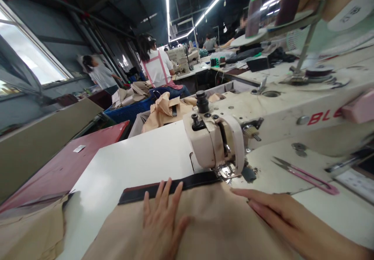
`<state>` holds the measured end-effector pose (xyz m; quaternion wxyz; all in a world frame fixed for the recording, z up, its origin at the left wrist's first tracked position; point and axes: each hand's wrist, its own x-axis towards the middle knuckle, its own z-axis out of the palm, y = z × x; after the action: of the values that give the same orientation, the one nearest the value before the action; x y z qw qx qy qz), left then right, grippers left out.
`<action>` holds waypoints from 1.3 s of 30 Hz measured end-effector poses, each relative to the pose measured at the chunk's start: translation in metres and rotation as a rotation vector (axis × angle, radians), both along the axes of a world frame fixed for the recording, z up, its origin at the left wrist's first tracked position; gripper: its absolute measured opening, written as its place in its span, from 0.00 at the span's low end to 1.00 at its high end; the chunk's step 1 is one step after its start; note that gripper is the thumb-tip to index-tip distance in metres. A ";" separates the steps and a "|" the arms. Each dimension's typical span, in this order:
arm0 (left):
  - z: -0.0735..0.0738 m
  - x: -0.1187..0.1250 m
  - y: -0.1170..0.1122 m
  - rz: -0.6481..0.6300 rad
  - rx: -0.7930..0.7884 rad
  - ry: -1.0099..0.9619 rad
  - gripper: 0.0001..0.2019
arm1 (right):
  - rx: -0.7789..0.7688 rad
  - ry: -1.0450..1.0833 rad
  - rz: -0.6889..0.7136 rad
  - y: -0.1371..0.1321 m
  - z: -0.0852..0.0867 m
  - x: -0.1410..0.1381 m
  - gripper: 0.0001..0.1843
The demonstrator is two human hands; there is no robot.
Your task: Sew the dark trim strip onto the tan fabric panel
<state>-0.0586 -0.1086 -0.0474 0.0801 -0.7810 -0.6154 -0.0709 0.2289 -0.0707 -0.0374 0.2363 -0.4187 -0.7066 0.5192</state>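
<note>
A beige fabric piece (216,221) with a black strip (172,187) along its far edge lies on the white sewing table (140,151). The strip's right end runs under the presser foot of the sewing machine (210,143). My left hand (163,221) rests flat on the fabric, fingers spread, tips reaching onto the strip. At the fabric's right edge, close to the presser foot, my right hand (277,213) holds the beige fabric piece between its fingers. Part of that grip is hidden. Pink-handled thread snips (306,176) lie to the right of the machine head.
More beige fabric (35,225) hangs at the left table edge, near a red board (84,151). Behind the machine, beige pieces (163,112) fill a bin beside a blue basket (125,114). A thread stand with cones (253,16) rises at right. Several people sit or stand farther back.
</note>
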 end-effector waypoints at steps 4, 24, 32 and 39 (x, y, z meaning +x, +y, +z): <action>-0.004 -0.026 0.017 -0.014 -0.150 0.043 0.26 | -0.473 0.215 -0.126 -0.031 -0.014 0.001 0.32; -0.011 0.137 -0.053 -0.349 0.708 -0.476 0.11 | -0.479 0.337 -0.178 -0.036 -0.015 -0.010 0.23; -0.003 0.120 -0.050 -0.508 0.681 -0.402 0.12 | -0.533 0.316 -0.212 -0.035 -0.008 0.001 0.21; 0.000 0.134 -0.053 -0.335 0.666 -0.309 0.09 | -0.517 0.337 -0.183 -0.035 -0.006 0.000 0.20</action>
<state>0.0754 -0.1619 -0.0470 0.2226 -0.7820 -0.4277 -0.3950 0.2285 -0.1061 -0.0438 0.2816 -0.4349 -0.4616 0.7201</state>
